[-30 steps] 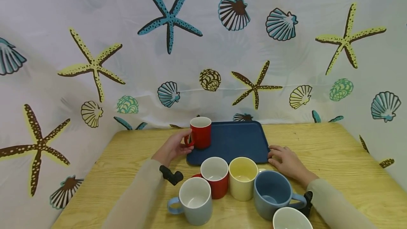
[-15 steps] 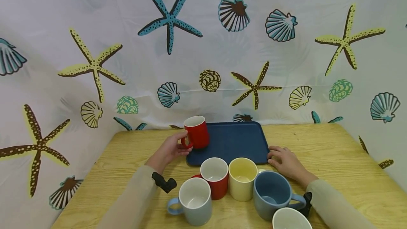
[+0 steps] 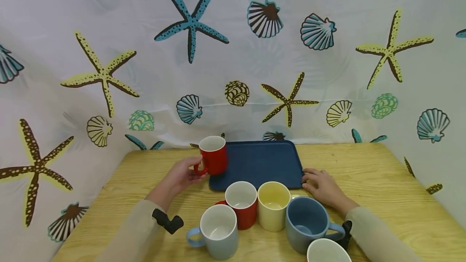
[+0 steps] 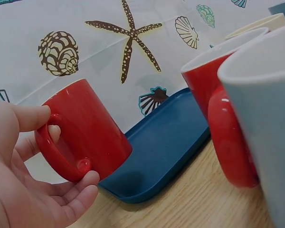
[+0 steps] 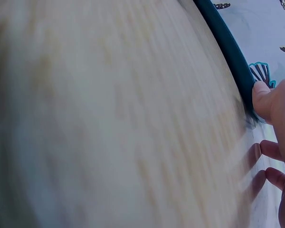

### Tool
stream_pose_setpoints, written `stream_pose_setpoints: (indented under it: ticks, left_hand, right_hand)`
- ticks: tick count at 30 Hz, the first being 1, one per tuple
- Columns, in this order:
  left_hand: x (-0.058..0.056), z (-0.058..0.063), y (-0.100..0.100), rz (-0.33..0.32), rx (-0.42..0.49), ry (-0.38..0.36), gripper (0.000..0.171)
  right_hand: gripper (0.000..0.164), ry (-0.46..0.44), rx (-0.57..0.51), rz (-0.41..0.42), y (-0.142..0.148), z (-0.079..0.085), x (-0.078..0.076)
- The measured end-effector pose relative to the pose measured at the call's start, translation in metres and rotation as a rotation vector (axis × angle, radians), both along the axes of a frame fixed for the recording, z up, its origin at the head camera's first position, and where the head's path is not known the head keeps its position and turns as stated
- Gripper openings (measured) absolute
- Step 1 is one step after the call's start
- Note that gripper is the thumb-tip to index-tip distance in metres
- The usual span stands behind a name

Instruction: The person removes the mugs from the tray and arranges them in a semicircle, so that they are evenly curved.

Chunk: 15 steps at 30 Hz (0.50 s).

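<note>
My left hand (image 3: 181,175) pinches the handle of a red mug (image 3: 215,159) with a white inside. The mug tilts slightly and covers the left edge of the dark blue tray (image 3: 262,165). Seen from the left wrist, thumb and fingers close around the handle, and the red mug (image 4: 88,128) stands out over the tray's near corner; whether its base touches the tray is unclear. At the tray's right edge rests my right hand (image 3: 322,187). In the right wrist view its thumb touches the tray's rim (image 5: 230,57), while loosely bent fingers reach the table.
In front of the tray stand several mugs: a light blue one (image 3: 220,239), a second red one (image 3: 245,215), a yellow one (image 3: 271,217), a blue one (image 3: 306,233) and a white-lined one (image 3: 327,254) cut by the frame. A patterned curtain (image 3: 233,64) hangs behind the wooden table (image 3: 367,173).
My left hand has drawn the red mug leftward, from over the tray to its left edge, tilting it a little. The right hand has stayed at the tray's edge.
</note>
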<state>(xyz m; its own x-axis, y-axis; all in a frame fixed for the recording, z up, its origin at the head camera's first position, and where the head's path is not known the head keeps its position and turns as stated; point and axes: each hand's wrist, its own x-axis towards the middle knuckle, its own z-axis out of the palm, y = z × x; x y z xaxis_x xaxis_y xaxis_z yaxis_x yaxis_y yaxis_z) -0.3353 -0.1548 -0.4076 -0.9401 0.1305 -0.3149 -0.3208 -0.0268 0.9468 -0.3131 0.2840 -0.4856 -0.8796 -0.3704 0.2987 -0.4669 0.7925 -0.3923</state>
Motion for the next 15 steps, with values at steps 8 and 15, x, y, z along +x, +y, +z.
stream_pose_setpoints:
  ticks: [8,15]
  left_hand:
    - [0.016,0.0,-0.012,-0.001,-0.035,0.013,0.041]
    - [0.028,0.001,-0.017,-0.009,-0.037,0.043,0.032]
  right_hand:
    - [0.006,-0.012,0.0,-0.009,-0.003,-0.001,0.002]
    - [0.006,0.026,-0.01,0.004,-0.003,0.001,0.003]
